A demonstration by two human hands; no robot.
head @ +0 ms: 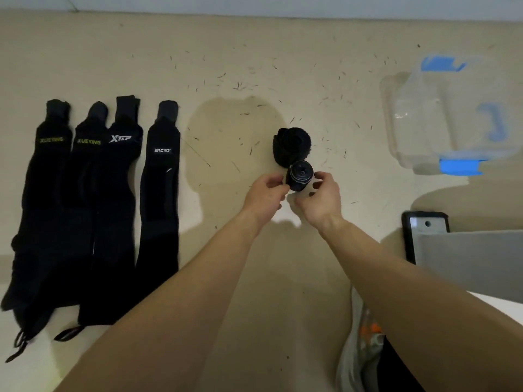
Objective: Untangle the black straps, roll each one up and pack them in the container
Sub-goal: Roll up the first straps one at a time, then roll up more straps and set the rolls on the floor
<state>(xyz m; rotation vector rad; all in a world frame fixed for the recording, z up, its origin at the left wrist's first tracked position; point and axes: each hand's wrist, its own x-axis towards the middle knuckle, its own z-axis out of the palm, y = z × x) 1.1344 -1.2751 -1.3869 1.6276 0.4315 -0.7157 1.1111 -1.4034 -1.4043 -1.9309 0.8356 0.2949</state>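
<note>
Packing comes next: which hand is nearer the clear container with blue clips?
Right. The right hand, gripping the rolled strap, is left of the container and closer to the person; the left hand grips the roll's other side, farther away.

Rolled strap (300, 175) sits between fingers (276, 181) of left hand (266, 193) and right hand (319, 199). 2nd roll (291, 145) just beyond fingers, touching it. 4 flat straps (93, 210) side by side, well left of fingers. Container (441, 123) well right, beyond fingers. These 3 on floor (254, 66).
</note>
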